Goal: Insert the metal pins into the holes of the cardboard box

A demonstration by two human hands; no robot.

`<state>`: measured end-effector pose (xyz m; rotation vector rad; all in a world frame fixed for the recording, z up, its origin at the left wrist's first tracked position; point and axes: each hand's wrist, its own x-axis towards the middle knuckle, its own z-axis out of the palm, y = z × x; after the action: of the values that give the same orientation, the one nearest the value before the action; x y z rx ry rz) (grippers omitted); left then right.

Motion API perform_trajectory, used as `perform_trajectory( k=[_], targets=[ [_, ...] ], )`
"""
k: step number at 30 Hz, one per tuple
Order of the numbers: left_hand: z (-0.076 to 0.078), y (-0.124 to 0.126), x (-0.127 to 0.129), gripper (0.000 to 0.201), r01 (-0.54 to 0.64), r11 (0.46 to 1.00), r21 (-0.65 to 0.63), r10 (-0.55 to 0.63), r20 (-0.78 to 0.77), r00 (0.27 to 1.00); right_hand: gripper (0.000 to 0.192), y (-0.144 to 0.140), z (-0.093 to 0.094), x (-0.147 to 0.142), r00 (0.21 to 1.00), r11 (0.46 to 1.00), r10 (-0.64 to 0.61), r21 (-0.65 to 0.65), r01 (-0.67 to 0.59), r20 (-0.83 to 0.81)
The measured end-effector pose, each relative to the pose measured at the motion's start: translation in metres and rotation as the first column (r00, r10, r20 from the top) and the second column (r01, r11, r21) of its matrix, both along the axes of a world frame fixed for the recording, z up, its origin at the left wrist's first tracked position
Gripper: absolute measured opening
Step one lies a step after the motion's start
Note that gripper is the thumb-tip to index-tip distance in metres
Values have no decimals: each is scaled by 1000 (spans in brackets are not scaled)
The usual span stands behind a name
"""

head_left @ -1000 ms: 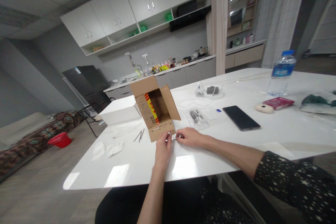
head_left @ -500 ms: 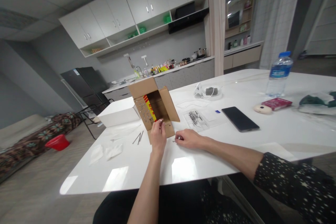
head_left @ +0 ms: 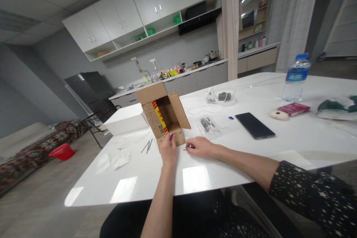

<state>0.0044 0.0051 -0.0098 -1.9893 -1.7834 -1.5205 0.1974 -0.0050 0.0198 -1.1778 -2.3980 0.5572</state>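
At the frame's centre the left hand (head_left: 168,149) pinches something small at the cardboard box's (head_left: 164,116) near flap, while the right hand (head_left: 201,146), just right on the desk (head_left: 245,156), pinches a small screw (head_left: 185,149).

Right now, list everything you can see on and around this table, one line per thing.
cardboard box: 1, brown with a red-yellow strip, open, table middle-left
white box: 1, white, left of the cardboard box
nails: a few, grey, left of the hands
plastic bag: 1, clear, right of the cardboard box
phone: 1, black, flat on the table
water bottle: 1, clear, blue cap, far right
red pack: 1, red, near the bottle
table: 1, white
left hand: 1, fingertips at the cardboard box's front flap
right hand: 1, on the table, pinching a small metal piece
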Motion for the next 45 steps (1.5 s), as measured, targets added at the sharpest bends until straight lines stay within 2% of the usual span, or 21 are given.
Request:
perform_trajectory(
  k=[4, 10, 19, 28, 35, 40, 45],
  targets=[
    [2, -2, 0, 23, 6, 997, -81, -9, -35, 999, 24, 1, 0, 0, 1000, 1000, -3, 1, 3, -2],
    [-2, -1, -2, 23, -5, 994, -107, 3, -18, 1000, 24, 0, 0, -1, 1000, 1000, -11, -5, 11, 6],
    [-5, -1, -4, 21, 6, 997, -74, 0, 90, 996, 23, -3, 5, 0, 1000, 1000, -8, -8, 8, 8],
    [-7, 2, -4, 21, 105, 992, -65, -102, 45, 994, 23, -2, 4, 0, 1000, 1000, 5, -1, -5, 2],
    [-4, 0, -4, 22, 33, 999, -42, -29, 93, 995, 25, -2, 2, 0, 1000, 1000, 3, 4, -3, -3],
    [1, -4, -3, 21, 6, 1000, -4, -6, 67, 998, 24, -2, 2, 0, 1000, 1000, 0, -3, 0, 0],
    [-1, -4, -4, 20, 0, 999, -42, 3, 74, 997, 23, -1, 2, 0, 1000, 1000, -2, 1, 2, 6]
  ],
)
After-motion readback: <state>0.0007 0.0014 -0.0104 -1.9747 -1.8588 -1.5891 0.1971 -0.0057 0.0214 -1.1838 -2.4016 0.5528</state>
